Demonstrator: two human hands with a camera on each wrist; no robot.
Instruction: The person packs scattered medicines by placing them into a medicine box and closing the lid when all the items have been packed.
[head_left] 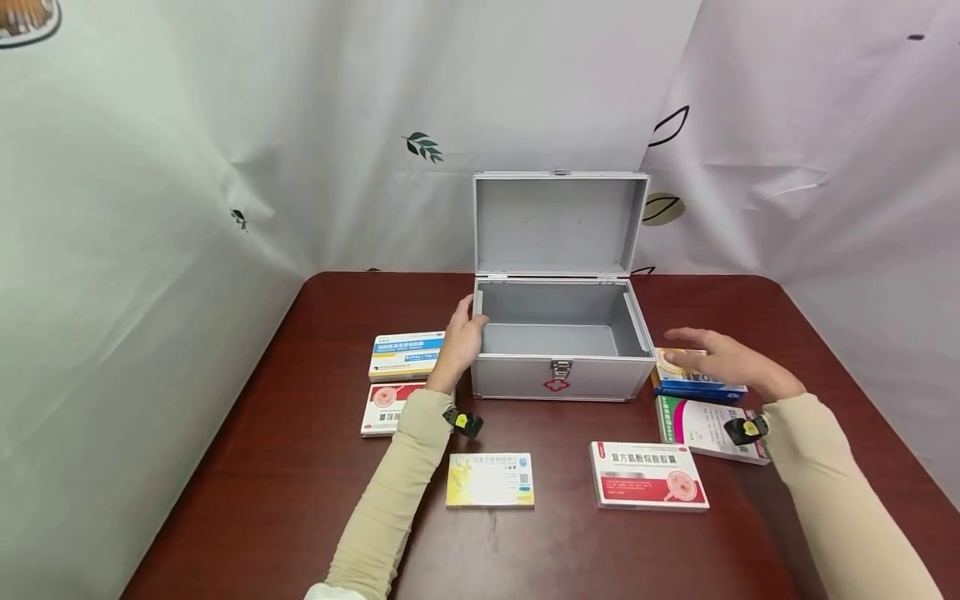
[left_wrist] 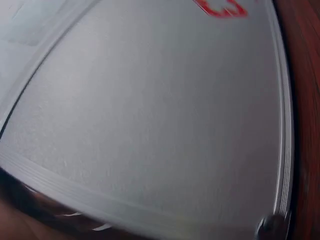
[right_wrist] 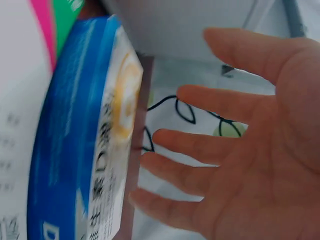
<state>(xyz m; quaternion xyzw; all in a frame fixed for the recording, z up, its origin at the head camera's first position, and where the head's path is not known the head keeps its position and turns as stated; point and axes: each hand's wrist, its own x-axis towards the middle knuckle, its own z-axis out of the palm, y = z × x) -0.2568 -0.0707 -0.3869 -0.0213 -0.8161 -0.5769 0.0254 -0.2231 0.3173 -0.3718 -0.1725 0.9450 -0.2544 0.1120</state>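
Observation:
A silver first-aid case (head_left: 555,379) with a red cross on its front stands at the middle of the table, its lid (head_left: 558,225) raised. My left hand (head_left: 461,337) holds the case's left wall, thumb over the rim and fingers along the outside. In the left wrist view the metal front panel (left_wrist: 165,110) fills most of the picture. To the right of the case my right hand (head_left: 723,360) hovers with fingers spread, holding nothing. Beneath it lies a blue and white medicine box (head_left: 697,385), its blue side (right_wrist: 65,130) close beside the fingers in the right wrist view.
A green, pink and white box (head_left: 705,427) lies near the right forearm. In front are a red and white box (head_left: 647,477) and a yellow and white box (head_left: 490,481). Left of the case lie a blue and white box (head_left: 405,354) and another red and white box (head_left: 384,408).

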